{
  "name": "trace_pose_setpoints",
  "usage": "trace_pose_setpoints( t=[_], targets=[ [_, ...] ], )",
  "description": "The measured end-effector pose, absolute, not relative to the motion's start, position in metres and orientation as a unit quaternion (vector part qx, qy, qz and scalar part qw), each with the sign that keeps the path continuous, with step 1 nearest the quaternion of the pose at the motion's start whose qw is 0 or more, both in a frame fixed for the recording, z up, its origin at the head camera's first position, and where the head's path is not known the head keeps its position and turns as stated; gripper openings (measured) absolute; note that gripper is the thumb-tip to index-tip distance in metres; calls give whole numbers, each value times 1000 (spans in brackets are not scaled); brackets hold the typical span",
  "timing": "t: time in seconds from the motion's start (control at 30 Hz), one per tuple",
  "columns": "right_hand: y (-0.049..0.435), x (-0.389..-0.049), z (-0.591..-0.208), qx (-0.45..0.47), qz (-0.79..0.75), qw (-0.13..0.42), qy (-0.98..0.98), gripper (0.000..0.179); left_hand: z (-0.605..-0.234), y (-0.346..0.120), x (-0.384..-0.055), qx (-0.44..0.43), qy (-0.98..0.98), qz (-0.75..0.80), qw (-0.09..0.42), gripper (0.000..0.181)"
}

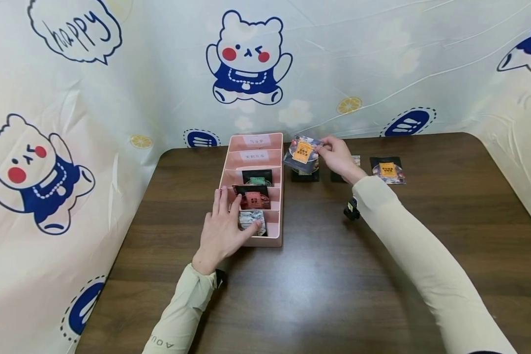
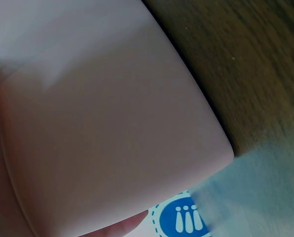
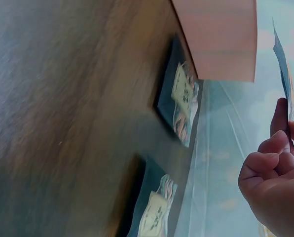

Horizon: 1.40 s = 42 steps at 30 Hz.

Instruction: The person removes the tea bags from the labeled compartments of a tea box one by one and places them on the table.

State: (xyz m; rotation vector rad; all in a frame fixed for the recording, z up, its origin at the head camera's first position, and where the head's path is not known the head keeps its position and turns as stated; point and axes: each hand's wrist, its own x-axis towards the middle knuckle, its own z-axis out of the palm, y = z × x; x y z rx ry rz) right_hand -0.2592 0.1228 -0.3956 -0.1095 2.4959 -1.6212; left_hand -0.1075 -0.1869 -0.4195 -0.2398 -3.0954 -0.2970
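My right hand [image 1: 338, 156] pinches a flat dark sachet with an orange label [image 1: 302, 152] between thumb and fingers, raised beside the far right of a pink divided box [image 1: 280, 216]. In the right wrist view the held sachet [image 3: 281, 64] appears edge-on. My left hand [image 1: 223, 231] rests on the near left of the box, fingers spread over its left rim and thumb reaching over the nearest compartment. That compartment holds a pale blue patterned packet [image 1: 248, 218]. Behind it stand a red-labelled sachet [image 1: 254, 199] and a green-labelled sachet [image 1: 256, 177].
The two far compartments carry white paper labels [image 1: 255, 156]. On the table [image 1: 327, 275], a dark sachet [image 1: 307, 176] lies under the held one, another [image 1: 338, 177] behind the right wrist, and an orange-labelled one [image 1: 387, 170] farther right. A printed curtain [image 1: 168, 73] hangs behind.
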Motion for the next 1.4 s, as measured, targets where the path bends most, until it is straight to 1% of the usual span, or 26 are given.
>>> trace_pose_setpoints(
  t=[0.2, 0.3, 0.57, 1.0, 1.2, 1.4],
  targets=[
    [130, -253, -404, -72, -495, 56, 864, 34, -419, -187, -107, -74, -993, -96, 6, 89],
    [132, -249, -408, -91, -473, 59, 874, 30, -420, -187, -108, -73, -993, -95, 9, 89],
    [137, -239, -417, -125, -433, 100, 887, 30, -420, -186, -109, -77, -992, -97, 8, 89],
    [137, -223, -431, -176, -415, 159, 878, 22, -419, -188, -107, -76, -992, -96, 8, 89],
    [135, -218, -433, -197, -390, 162, 885, 17, -420, -188, -108, -77, -992, -95, 15, 89],
    [134, -217, -436, -194, -349, 170, 901, 23, -421, -188, -108, -79, -992, -97, 17, 89]
  ],
)
